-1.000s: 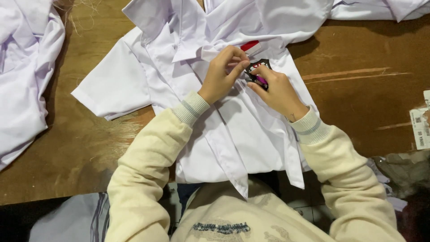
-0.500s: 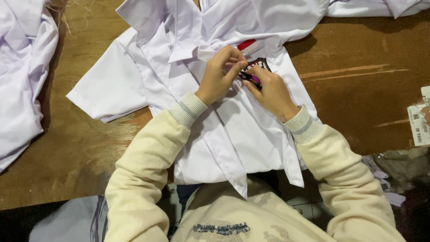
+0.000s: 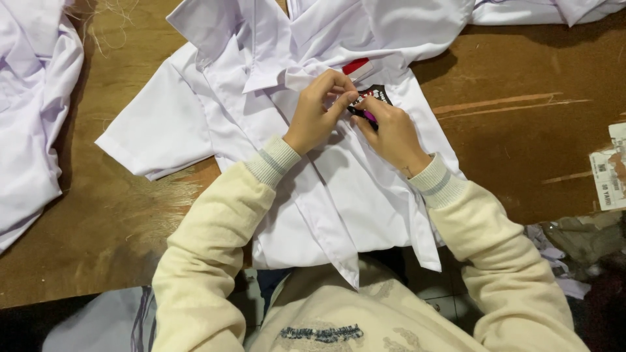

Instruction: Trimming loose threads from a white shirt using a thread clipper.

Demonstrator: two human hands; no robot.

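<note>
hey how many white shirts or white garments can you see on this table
3, maybe more. One white short-sleeved shirt lies spread at centre under both hands, a heap of white cloth sits at the left edge, and more white fabric runs along the top right, partly cut off.

Two hands work at the middle, the left hand (image 3: 316,117) and the right hand (image 3: 391,133). One small tool with a purple handle (image 3: 365,116) sits in the right fingers. One white shirt (image 3: 306,195) lies spread on the one wooden surface (image 3: 521,130). The shirt bears one black badge (image 3: 375,94) and one red-and-white patch (image 3: 357,67). One heap of white cloth (image 3: 32,117) lies at the left. One paper label (image 3: 610,176) lies at the right edge.
</note>
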